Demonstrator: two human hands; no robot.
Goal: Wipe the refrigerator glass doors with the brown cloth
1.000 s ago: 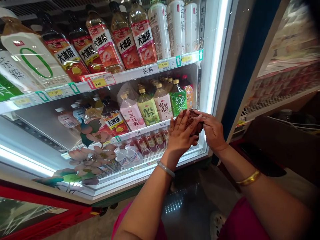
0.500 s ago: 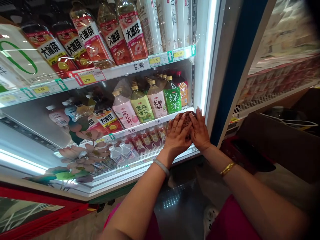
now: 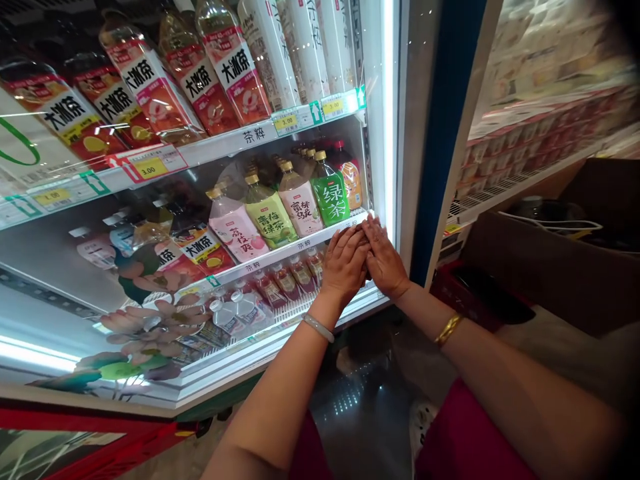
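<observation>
My left hand (image 3: 345,260) and my right hand (image 3: 385,257) are pressed together in front of the lit glass of a drinks cooler (image 3: 400,133). Their fingers curve over a dark brown bundle (image 3: 369,272), which is almost wholly covered by them. What the bundle is I cannot make out. A pale bangle circles my left wrist, a gold one my right. Just beyond my fingers, behind the glass, stands a green tea bottle (image 3: 330,193) on the middle shelf.
Large iced tea bottles (image 3: 233,67) fill the upper shelf, small bottles (image 3: 273,290) the lower one. Flower decals (image 3: 160,320) mark the glass. At right are a cardboard box (image 3: 530,273) and shelves of red-and-white cups (image 3: 525,147). A red-framed unit (image 3: 150,443) is at lower left.
The view has shifted, so the cooler appears further left. My hands have drawn closer together over the brown bundle, and less of it shows.
</observation>
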